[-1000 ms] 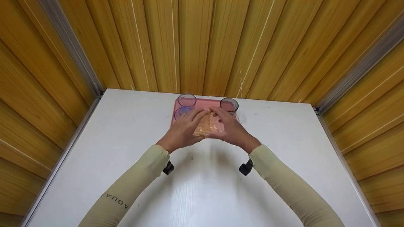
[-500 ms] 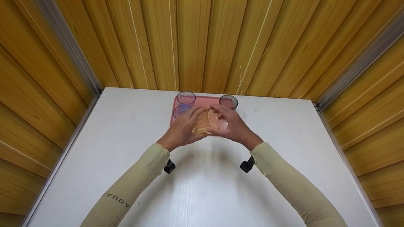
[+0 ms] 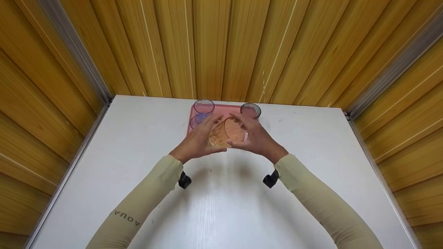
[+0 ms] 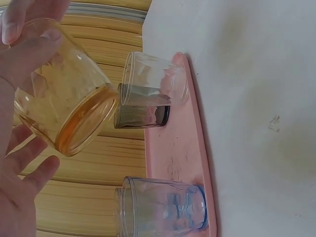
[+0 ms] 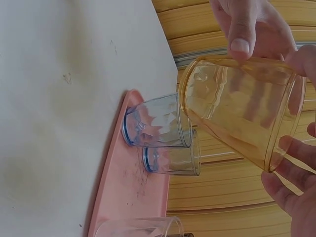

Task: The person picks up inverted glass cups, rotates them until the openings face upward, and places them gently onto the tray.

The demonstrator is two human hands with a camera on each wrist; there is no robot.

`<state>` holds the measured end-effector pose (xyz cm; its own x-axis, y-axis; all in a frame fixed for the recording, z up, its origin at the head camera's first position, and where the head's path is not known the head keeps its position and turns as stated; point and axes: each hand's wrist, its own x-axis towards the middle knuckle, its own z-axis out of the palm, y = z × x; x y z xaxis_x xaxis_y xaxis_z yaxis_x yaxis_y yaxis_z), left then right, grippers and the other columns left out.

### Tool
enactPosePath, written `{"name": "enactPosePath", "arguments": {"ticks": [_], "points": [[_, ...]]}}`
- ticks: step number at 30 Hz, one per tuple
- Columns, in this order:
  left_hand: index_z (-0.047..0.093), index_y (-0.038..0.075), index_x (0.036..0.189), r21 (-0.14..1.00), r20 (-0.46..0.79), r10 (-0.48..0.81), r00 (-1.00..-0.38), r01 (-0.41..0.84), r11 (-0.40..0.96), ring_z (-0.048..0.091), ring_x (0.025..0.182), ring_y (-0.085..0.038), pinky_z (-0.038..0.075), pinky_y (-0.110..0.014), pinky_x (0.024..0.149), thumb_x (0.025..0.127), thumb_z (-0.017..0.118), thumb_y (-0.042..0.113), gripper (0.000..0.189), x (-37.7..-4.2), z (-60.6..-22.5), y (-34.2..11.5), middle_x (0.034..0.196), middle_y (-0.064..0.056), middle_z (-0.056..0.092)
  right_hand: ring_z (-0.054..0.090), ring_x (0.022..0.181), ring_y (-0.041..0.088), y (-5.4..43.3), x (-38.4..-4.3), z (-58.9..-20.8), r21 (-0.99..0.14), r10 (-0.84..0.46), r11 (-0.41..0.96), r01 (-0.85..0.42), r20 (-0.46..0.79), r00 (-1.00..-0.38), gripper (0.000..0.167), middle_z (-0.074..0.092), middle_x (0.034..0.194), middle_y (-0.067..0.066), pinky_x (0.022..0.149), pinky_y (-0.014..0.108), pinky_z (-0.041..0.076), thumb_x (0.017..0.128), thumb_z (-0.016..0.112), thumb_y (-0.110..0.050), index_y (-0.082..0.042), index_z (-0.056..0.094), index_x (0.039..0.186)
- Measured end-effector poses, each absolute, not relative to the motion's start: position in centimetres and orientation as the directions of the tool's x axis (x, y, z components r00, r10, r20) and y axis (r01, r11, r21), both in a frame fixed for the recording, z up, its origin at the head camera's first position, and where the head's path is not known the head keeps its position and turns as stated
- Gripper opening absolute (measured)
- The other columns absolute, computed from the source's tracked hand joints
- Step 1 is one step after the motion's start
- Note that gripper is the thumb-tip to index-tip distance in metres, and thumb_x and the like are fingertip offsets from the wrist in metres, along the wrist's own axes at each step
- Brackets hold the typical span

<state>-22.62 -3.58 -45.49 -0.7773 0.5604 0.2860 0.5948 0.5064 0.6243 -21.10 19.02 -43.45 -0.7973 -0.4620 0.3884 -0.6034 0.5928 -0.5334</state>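
An amber see-through plastic cup [image 3: 218, 136] is held up tilted between both hands, with its rim toward the right hand and its base lower left. My right hand [image 3: 258, 136] grips it near the rim; in the right wrist view the right fingers [image 5: 291, 175] curl at the rim. My left hand [image 3: 199, 140] is wrapped loosely around the cup's other side. Its thumb [image 5: 240, 42] touches the wall, while some left fingers [image 4: 42, 170] stand beside the base [image 4: 91, 121], their contact unclear.
Beyond the hands lies a pink tray [image 3: 223, 109] near the white table's [image 3: 152, 138] back edge. Blue-tinted cups [image 5: 158, 121] stand on its left. A dark grey cup [image 3: 251, 110] and a clear cup [image 4: 155, 79] stand on its right. Wood-patterned walls [image 3: 211, 48] enclose the table.
The amber cup has turned, so its rim faces the head camera more. The left fingers have spread wider and drawn apart from the right fingertips. The right hand keeps its hold.
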Motion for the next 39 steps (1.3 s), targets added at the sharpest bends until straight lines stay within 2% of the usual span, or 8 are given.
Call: {"name": "enactPosePath", "arguments": {"ticks": [4,10,16,19,22,27,33,39], "points": [[0.026,0.028,0.149,0.65,0.272,0.567,-0.777,0.583,0.487,0.045,0.134,-0.019,0.042,-0.047,0.109,0.072,0.085,0.038,0.097,-22.6,-45.5,-3.6,0.146,0.003,0.044,0.055,0.121,0.024,18.7,-21.1,-43.5,-0.528,-0.469,0.591,-0.61,0.39,-0.792,0.081,0.056,0.134,0.004,0.099,0.04,0.052,0.075,0.081,-0.031,-0.013,0.042,0.144],[0.028,0.035,0.147,0.644,0.288,0.582,-0.76,0.604,0.47,0.047,0.131,-0.014,0.044,-0.042,0.108,0.073,0.084,0.037,0.093,-22.6,-45.6,-3.7,0.144,0.01,0.046,0.053,0.123,0.022,18.6,-21.0,-43.6,-0.539,-0.471,0.59,-0.601,0.375,-0.798,0.083,0.054,0.137,0.0,0.1,0.04,0.051,0.075,0.081,-0.036,-0.013,0.042,0.144],[0.031,0.03,0.147,0.67,0.271,0.578,-0.77,0.582,0.46,0.047,0.131,-0.014,0.043,-0.043,0.109,0.073,0.083,0.041,0.091,-22.7,-45.6,-3.8,0.143,0.005,0.048,0.053,0.122,0.021,19.0,-21.0,-43.9,-0.582,-0.462,0.57,-0.58,0.357,-0.812,0.087,0.054,0.138,0.004,0.099,0.039,0.052,0.073,0.081,-0.045,-0.019,0.04,0.145],[0.031,0.029,0.146,0.686,0.261,0.574,-0.776,0.568,0.455,0.048,0.13,-0.014,0.045,-0.043,0.108,0.072,0.082,0.046,0.091,-22.8,-45.6,-3.8,0.142,0.006,0.048,0.053,0.122,0.022,19.2,-21.0,-44.1,-0.589,-0.465,0.555,-0.587,0.366,-0.806,0.089,0.054,0.136,0.005,0.098,0.037,0.052,0.072,0.082,-0.046,-0.017,0.04,0.145],[0.031,0.031,0.145,0.694,0.271,0.57,-0.776,0.568,0.442,0.048,0.129,-0.013,0.046,-0.042,0.106,0.071,0.081,0.049,0.091,-22.9,-45.5,-3.8,0.141,0.009,0.048,0.052,0.121,0.017,19.3,-20.9,-44.2,-0.595,-0.462,0.556,-0.58,0.358,-0.811,0.09,0.053,0.137,0.003,0.098,0.035,0.052,0.072,0.081,-0.047,-0.016,0.039,0.145],[0.031,0.035,0.144,0.715,0.283,0.56,-0.779,0.56,0.418,0.05,0.126,-0.012,0.047,-0.042,0.105,0.071,0.081,0.05,0.09,-23.0,-45.4,-3.8,0.139,0.01,0.048,0.052,0.122,0.014,19.4,-20.8,-44.5,-0.622,-0.441,0.563,-0.545,0.332,-0.834,0.091,0.05,0.141,-0.001,0.099,0.034,0.052,0.072,0.08,-0.05,-0.019,0.037,0.146],[0.032,0.032,0.145,0.741,0.287,0.556,-0.78,0.549,0.387,0.05,0.126,-0.011,0.048,-0.039,0.105,0.071,0.083,0.045,0.091,-23.0,-45.7,-3.9,0.141,0.011,0.048,0.056,0.121,0.016,19.3,-20.9,-44.8,-0.649,-0.424,0.543,-0.533,0.336,-0.841,0.093,0.052,0.14,0.0,0.1,0.035,0.051,0.072,0.081,-0.046,-0.018,0.034,0.148],[0.03,0.029,0.149,0.748,0.268,0.562,-0.783,0.536,0.39,0.053,0.125,-0.016,0.048,-0.038,0.105,0.071,0.083,0.046,0.095,-23.0,-45.7,-4.3,0.143,0.006,0.048,0.056,0.121,0.017,19.2,-20.8,-44.9,-0.629,-0.43,0.55,-0.55,0.35,-0.832,0.094,0.052,0.141,0.001,0.101,0.034,0.051,0.073,0.08,-0.045,-0.017,0.032,0.149]]}}
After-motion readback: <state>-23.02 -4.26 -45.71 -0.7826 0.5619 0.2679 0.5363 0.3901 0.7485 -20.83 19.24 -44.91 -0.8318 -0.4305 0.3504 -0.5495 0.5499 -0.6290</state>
